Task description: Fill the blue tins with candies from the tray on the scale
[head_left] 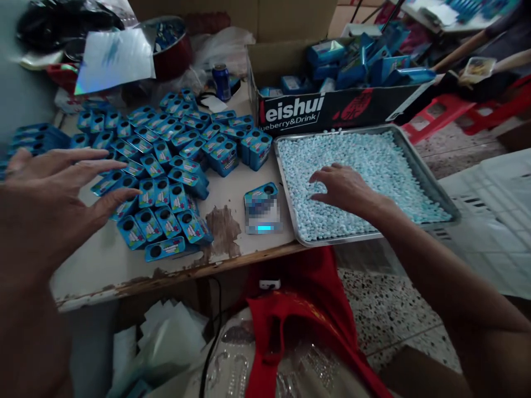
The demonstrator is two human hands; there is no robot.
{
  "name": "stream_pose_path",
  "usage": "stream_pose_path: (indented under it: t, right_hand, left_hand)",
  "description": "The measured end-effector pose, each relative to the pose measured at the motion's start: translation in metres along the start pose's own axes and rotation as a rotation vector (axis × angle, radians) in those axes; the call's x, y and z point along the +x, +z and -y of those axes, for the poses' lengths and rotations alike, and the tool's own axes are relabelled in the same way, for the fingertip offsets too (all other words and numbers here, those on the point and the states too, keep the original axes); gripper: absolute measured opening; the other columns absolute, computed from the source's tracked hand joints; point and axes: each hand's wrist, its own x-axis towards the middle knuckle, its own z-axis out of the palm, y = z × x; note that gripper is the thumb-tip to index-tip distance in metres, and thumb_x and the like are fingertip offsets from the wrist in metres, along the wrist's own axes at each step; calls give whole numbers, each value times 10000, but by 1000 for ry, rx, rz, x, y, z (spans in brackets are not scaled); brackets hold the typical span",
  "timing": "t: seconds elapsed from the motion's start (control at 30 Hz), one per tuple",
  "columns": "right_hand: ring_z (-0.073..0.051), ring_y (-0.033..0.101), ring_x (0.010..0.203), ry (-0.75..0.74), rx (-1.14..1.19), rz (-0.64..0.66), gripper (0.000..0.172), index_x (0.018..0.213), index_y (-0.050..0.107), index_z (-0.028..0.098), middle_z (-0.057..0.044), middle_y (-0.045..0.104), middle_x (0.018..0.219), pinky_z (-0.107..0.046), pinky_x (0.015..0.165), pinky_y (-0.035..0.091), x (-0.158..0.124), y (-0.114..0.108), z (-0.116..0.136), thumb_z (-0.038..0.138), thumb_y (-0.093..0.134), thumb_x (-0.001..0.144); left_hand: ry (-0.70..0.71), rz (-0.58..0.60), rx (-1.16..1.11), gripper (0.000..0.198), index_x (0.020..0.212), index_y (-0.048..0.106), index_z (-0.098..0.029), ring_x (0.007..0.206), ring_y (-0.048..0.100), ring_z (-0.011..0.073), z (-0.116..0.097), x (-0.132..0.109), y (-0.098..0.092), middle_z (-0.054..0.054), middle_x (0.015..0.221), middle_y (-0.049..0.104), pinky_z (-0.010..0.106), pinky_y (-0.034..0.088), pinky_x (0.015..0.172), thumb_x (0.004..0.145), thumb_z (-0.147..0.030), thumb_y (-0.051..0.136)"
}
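My left hand [50,193] hovers with fingers stretched out over the left part of the table, close to a crowd of small blue tins [166,160] with round holes in their lids. My right hand [342,188] rests on a bed of pale blue candies [373,160] in a metal tray [431,185], fingers curled down into them; what they hold, if anything, is hidden. A single blue tin [261,207] lies on the table between the tins and the tray.
A cardboard box [332,108] full of blue packets stands behind the tray. A blue can [221,81], a red pot [170,47] and a shiny sheet [114,61] sit at the back. Red stools [452,110] and a white crate [493,210] stand right. The worn table edge [166,276] runs near me.
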Motion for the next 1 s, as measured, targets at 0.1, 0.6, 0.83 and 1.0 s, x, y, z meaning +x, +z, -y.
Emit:
stream_pose_path:
  t: [0.1,0.6,0.83,1.0]
  right_hand:
    - [-479,549,1522,-89,13,104,714,1649,626,217,-226,548,1735,-581,1157,492,6,33,-25,331,784,962]
    - [-386,727,900,351,639,-199,352,1076,738,278,-147,797,943,-476,747,469,-25,54,-52,524,485,1080]
    - [-223,394,640,381,1541,-318,354,841,617,349,-24,560,734,-410,624,297,-15,57,-60,617,842,891]
    - [-211,202,589,255,1377,-139,650,774,543,348,15,330,664,-406,605,245,-3,66,-70,935,391,1007]
  left_hand:
    - [49,42,13,766,1352,825,-393,1377,740,374,-30,16,1,1,1473,792,681,367,1337,835,-957,786]
    - [33,236,-57,401,1380,771,-318,1436,710,322,-171,47,66,59,1493,772,611,362,1396,1007,-368,912]
    - [-57,172,-321,573,1435,755,-307,1360,749,359,-183,36,107,70,1425,791,567,544,1285,921,-388,995]
    - [-291,116,-493,815,1531,643,-264,1358,744,329,-197,9,149,105,1499,743,476,615,1207,823,-233,1045]
